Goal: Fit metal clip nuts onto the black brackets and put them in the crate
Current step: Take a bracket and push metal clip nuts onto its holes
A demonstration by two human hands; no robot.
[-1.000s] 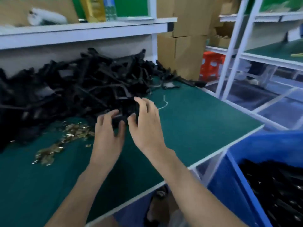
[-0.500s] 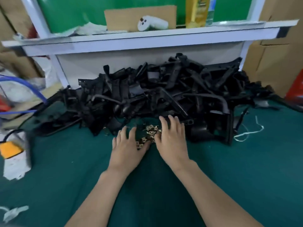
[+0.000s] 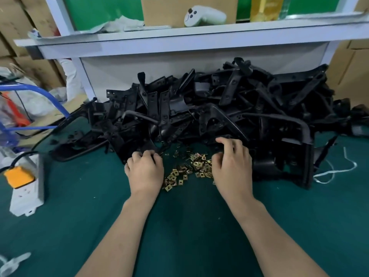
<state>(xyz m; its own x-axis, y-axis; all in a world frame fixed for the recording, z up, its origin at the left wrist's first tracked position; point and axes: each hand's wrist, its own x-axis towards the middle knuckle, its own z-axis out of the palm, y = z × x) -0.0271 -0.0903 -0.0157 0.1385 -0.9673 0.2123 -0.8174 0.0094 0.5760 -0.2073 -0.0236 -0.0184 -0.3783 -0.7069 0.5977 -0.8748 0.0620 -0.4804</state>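
A large heap of black brackets (image 3: 229,108) lies against the back panel on the green mat (image 3: 189,226). Several brass clip nuts (image 3: 191,166) are scattered in front of it, between my hands. My left hand (image 3: 144,170) sits at the heap's front edge with its fingers curled down against a black bracket (image 3: 145,146); its fingertips are hidden. My right hand (image 3: 232,162) is to the right of the nuts. Its index finger hooks over a black bracket (image 3: 220,149) and its thumb is under it. No crate is in view.
A white power strip with an orange plug (image 3: 26,186) lies at the left. A loose white strap (image 3: 339,170) lies at the right. A white shelf (image 3: 179,39) carrying a white controller (image 3: 203,16) overhangs the heap. A blue tube frame (image 3: 40,90) and cardboard boxes stand at the far left.
My view swung left from the blue crate to the heap. My hands left the bracket they held, lay over the nuts, and have now moved apart with curled fingers.
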